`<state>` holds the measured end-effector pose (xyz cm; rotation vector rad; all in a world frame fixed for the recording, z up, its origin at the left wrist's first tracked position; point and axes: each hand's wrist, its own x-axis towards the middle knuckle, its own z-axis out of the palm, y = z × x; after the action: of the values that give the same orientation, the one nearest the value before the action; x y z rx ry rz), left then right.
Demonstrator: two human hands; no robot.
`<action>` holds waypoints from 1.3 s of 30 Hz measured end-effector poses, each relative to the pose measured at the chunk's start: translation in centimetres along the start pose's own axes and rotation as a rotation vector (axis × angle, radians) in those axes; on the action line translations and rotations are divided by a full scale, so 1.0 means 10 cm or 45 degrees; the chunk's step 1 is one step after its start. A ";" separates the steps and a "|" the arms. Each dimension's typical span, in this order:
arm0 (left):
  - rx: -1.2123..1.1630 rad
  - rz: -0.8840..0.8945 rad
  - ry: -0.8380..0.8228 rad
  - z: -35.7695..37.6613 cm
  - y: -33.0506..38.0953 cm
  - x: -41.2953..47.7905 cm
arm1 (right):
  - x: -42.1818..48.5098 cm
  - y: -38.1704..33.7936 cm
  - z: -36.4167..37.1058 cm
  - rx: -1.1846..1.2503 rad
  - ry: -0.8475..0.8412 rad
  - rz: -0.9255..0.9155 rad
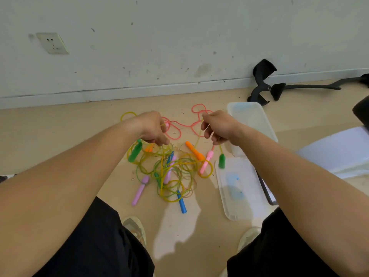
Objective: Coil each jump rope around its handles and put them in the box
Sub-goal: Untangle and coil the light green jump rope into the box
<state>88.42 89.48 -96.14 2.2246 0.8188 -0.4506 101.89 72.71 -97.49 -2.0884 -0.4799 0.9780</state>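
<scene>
A tangle of jump ropes lies on the floor between my feet, yellow-green cords with purple, blue, orange and pink handles. My left hand pinches a yellow cord above the pile, and a green handle hangs just below it. My right hand grips the same yellow cord, from which another green handle dangles. A pink rope lies looped behind my hands. The clear plastic box stands to the right, its lid flat on the floor in front of it.
A wall with a socket runs across the back. Black chair parts lie by the skirting at the right. A white object sits at the right edge. My shoes and dark-trousered knees fill the bottom.
</scene>
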 end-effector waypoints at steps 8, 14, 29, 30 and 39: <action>-0.682 0.080 0.100 0.06 0.11 -0.01 | -0.15 -0.11 0.20 0.066 -0.216 0.068; -1.127 0.033 0.197 0.06 0.16 -0.01 | -0.22 -0.13 0.34 0.258 -0.324 -0.089; -1.450 -0.037 0.300 0.07 0.21 -0.03 | -0.25 -0.11 0.62 0.203 -0.462 -0.222; -1.439 -0.023 0.321 0.07 0.21 -0.02 | -0.27 -0.12 0.64 0.212 -0.497 -0.230; -0.560 0.082 0.369 0.05 0.20 -0.05 | -0.13 -0.20 0.42 0.372 -0.087 -0.254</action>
<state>89.31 87.80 -95.23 1.9148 0.8927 0.0858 97.76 75.24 -97.07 -1.7168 -0.5352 0.9429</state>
